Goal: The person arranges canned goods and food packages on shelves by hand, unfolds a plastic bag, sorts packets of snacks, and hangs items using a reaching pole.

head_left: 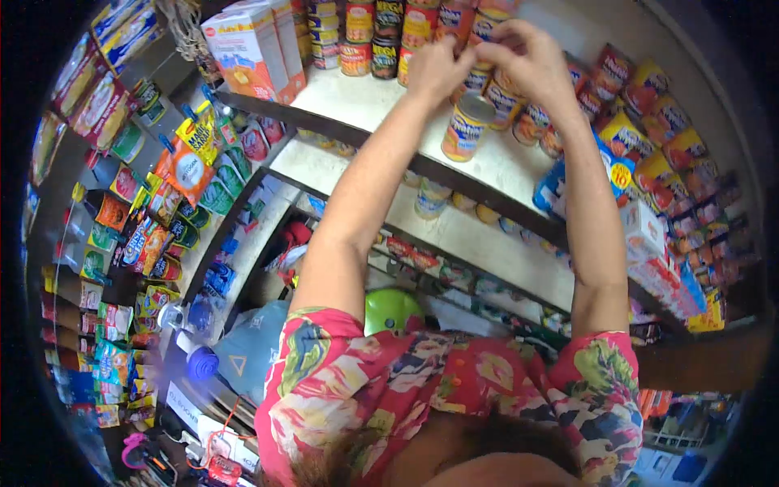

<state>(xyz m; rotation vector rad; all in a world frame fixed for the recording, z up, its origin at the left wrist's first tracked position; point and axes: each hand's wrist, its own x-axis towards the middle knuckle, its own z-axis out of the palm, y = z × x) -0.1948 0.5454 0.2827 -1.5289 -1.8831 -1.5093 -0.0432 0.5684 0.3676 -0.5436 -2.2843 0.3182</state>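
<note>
My left hand reaches up to the row of cans at the back of the top shelf, its fingers drawn together. Close beside it, my right hand is bent over, thumb and fingers closed near the same cans. Their fingertips almost meet in front of a stacked can; whatever they grip is hidden. Just below the hands, a single yellow-and-blue labelled can stands upright near the shelf's front edge. More labelled cans stand behind it, under my right hand.
White-and-orange boxes stand left on the top shelf. Stacked cans fill its back. Blue packs lie right, beside my forearm. Lower shelves hold another can. Hanging packets line the left; a blue-capped jug stands below.
</note>
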